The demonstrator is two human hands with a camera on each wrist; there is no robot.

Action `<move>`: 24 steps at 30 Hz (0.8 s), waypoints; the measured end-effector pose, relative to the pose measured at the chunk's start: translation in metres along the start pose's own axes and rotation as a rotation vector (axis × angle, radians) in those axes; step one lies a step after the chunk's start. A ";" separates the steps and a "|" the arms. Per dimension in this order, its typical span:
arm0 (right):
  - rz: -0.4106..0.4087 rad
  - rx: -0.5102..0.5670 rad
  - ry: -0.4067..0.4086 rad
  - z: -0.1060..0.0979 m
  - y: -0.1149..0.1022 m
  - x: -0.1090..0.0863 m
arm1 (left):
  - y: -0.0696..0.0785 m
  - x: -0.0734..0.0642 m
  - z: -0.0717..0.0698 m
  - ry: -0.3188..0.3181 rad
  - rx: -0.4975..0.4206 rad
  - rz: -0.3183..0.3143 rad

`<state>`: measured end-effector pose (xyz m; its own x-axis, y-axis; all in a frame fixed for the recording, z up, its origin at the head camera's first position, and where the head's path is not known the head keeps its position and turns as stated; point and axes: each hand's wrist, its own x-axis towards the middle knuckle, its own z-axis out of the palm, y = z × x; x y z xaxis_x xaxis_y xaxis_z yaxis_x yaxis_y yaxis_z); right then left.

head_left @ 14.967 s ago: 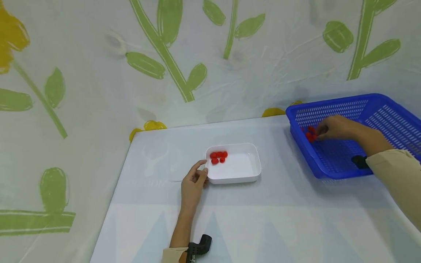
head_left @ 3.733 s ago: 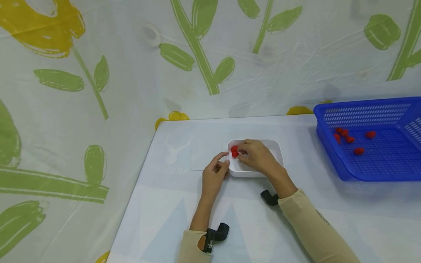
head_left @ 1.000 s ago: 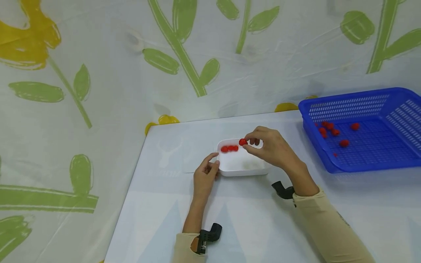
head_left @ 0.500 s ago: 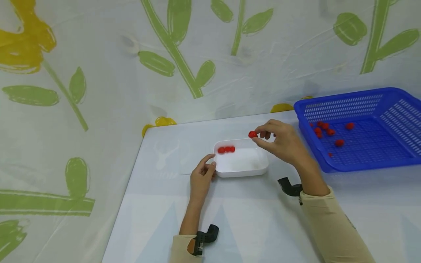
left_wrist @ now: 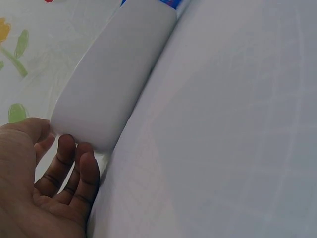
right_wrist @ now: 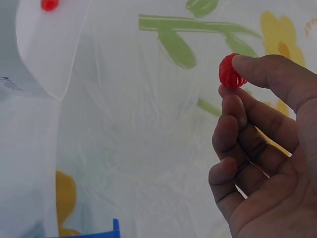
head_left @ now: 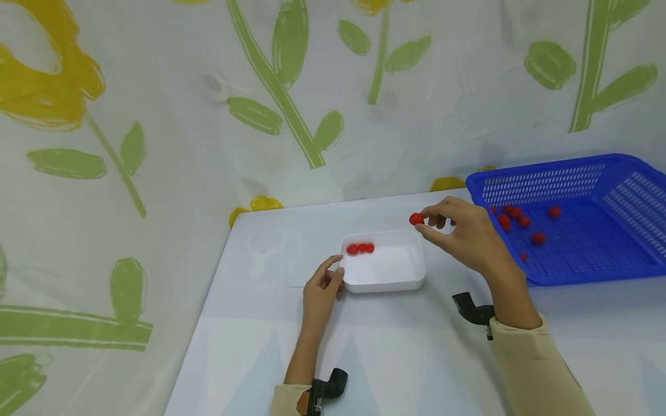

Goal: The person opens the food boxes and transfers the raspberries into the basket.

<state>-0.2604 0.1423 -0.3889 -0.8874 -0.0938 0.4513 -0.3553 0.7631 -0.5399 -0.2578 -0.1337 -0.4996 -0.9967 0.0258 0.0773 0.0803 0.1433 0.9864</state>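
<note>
My right hand [head_left: 465,237] pinches a red raspberry [head_left: 416,219] between thumb and fingertips, in the air between the tray and the basket. Its bumpy surface shows in the right wrist view, where the other fingers are loosely bent below the raspberry [right_wrist: 230,72]. A white rectangular tray [head_left: 387,270] stands on the table with a row of 3 red raspberries [head_left: 360,248] in its back left corner. My left hand [head_left: 319,294] touches the tray's left end with relaxed fingers. In the left wrist view, fingertips meet the end of the tray [left_wrist: 109,79] at its rim and side.
A blue mesh basket [head_left: 583,276] stands at the right, with several red raspberries [head_left: 512,211] mostly toward its left side. A patterned sheet [head_left: 171,173] hangs behind and to the left of the white table [head_left: 416,358]. Black wrist devices [head_left: 328,384] stick out from both wrists.
Within the last second my right hand moved right from over the tray with the raspberry. Since 15 seconds ago the tray holds fewer raspberries and more lie in the basket. My left hand stays at the tray.
</note>
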 end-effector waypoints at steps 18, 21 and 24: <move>-0.049 0.020 0.076 -0.016 0.011 -0.022 | -0.036 -0.002 0.006 0.006 0.002 -0.006; -0.034 0.000 0.096 -0.023 0.009 -0.019 | -0.035 0.000 0.005 0.029 0.004 0.013; -0.029 -0.014 0.118 -0.030 0.008 -0.015 | -0.034 0.002 0.004 0.046 0.004 0.032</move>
<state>-0.2412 0.1686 -0.3788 -0.8361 -0.0407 0.5470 -0.3750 0.7702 -0.5159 -0.2628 -0.1349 -0.5338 -0.9932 -0.0153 0.1156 0.1121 0.1468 0.9828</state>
